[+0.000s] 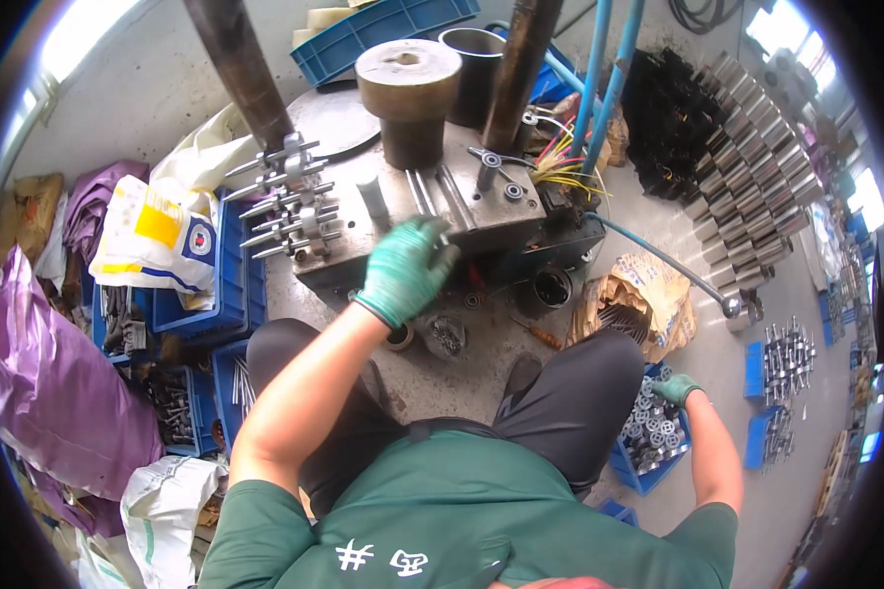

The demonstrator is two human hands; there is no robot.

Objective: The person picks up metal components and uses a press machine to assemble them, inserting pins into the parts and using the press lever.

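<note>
Landmark: capped steel cylinder (410, 108) on the counter (356, 242). My left hand (403, 270), green glove, is on the near side of that cylinder, right by the near end of a pair of steel bars (422, 193). Fingers bent, a bit apart; can't tell if they pinch a bar. My right hand (674, 390) is well right of the cylinder and nearer me, at the spoked rings (653, 432) in a blue bin (648, 481); fingers mostly hidden, can't tell if they've got one.

Progress, my judgement: partway. Done-looking: stacked shafts with hubs on (300, 201), left of the cylinder; more shafts with parts on (788, 358) on the floor, far right of it. Left over: plenty of loose rings in the bin, plus thin bare rods (242, 383) in a crate left of the cylinder, nearer me. No exact count possible.
</note>
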